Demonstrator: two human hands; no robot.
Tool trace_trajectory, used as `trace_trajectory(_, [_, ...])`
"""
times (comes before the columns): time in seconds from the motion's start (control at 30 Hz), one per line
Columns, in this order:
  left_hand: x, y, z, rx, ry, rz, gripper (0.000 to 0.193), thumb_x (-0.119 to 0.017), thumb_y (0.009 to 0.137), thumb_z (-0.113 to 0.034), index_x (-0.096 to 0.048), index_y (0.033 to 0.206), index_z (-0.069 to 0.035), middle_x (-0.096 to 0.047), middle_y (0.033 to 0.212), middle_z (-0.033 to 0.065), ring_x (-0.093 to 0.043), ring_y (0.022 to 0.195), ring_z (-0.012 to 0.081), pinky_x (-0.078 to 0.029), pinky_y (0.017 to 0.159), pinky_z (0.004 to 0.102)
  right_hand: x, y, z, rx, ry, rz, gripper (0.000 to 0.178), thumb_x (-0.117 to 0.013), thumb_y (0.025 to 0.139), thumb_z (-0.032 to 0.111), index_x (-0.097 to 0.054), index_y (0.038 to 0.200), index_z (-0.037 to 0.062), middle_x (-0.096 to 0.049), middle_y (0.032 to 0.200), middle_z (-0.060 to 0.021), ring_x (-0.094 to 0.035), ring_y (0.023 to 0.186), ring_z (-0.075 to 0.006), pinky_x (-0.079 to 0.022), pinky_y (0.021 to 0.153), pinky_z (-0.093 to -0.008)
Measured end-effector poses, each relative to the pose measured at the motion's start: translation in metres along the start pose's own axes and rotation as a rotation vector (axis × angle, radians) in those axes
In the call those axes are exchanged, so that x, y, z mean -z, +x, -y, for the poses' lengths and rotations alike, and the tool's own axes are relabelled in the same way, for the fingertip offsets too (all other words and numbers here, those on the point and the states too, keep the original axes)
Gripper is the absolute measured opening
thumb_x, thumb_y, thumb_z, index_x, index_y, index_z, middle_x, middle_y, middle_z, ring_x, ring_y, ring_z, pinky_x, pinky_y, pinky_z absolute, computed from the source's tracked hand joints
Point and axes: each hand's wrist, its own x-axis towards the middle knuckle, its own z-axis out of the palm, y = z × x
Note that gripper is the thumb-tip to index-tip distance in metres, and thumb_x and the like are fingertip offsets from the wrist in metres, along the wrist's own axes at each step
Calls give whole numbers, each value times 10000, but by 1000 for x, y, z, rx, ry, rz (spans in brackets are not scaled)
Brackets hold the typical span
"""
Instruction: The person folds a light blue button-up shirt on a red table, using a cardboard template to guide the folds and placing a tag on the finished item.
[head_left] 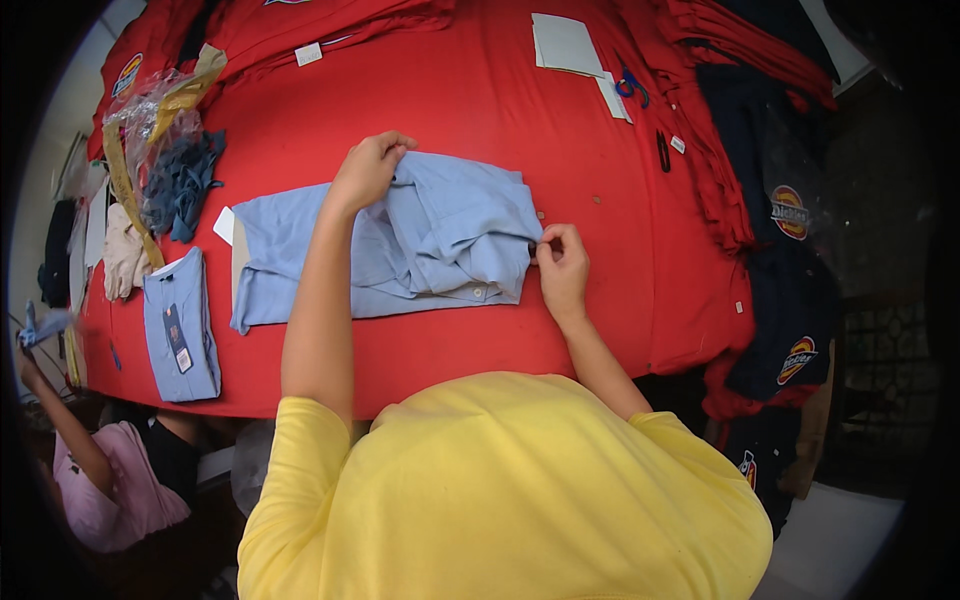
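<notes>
A light blue buttoned shirt (465, 225) lies partly folded and bunched on the red-covered table (600, 330). At its far edge my left hand (368, 172) is closed, its fingertips pinching the cloth. My right hand (563, 268) pinches the shirt's right edge between thumb and fingers. A small button shows near the right end of the shirt's front edge. From the shirt's left end stick out a beige board (239, 262) and a white card corner (223, 225).
Left on the table are a neatly folded blue garment (185, 330) with a dark hang tag, a plastic bag (160, 140) and dark cloth scraps (185, 180). White papers (566, 45) and blue scissors (631, 87) lie at the back. Dark garments (785, 240) hang right. Another person (115, 480) is lower left.
</notes>
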Motion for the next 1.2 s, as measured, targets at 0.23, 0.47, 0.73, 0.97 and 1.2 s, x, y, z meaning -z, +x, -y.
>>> trace_trajectory(0.23, [-18,-57,-48,-18,318,-232,275,-668,856,-259,-596,862,6,-602,797,147,-592,739,291,-476,665,374,14,-11,9,94,-348,115,162,-615,850,-12,-546,995,-1,-542,1012,-77,-565,764,-110,-482,643,-239])
trace_trajectory(0.47, [-54,-124,-29,-133,118,-191,282,-697,837,-275,-600,904,-19,-575,740,106,-561,702,217,-452,627,314,2,-4,11,-150,-97,194,249,-645,842,-1,-523,1059,-3,-542,991,-89,-571,766,-98,-510,619,-235])
trace_trajectory(0.73, [-15,-130,-27,308,-468,-8,371,-711,845,-263,-562,1070,-9,-564,714,28,-532,681,106,-437,616,271,20,-13,17,15,-365,279,305,-727,795,130,-563,1032,31,-542,1024,-87,-547,722,-146,-465,640,-303])
trace_trajectory(0.97, [-41,-160,-34,91,100,-25,358,-722,771,-118,-515,1048,-27,-584,765,102,-570,647,233,-450,632,331,6,-40,25,292,-588,323,248,-619,781,5,-539,1016,-12,-527,983,-149,-557,847,-313,-468,736,-387])
trace_trajectory(1.2, [-18,-150,-56,60,-211,-161,145,-589,812,14,-531,943,-5,-604,888,174,-604,717,325,-470,649,388,8,-50,35,536,-641,237,267,-566,754,-87,-612,992,25,-508,987,-147,-572,835,-311,-482,711,-379])
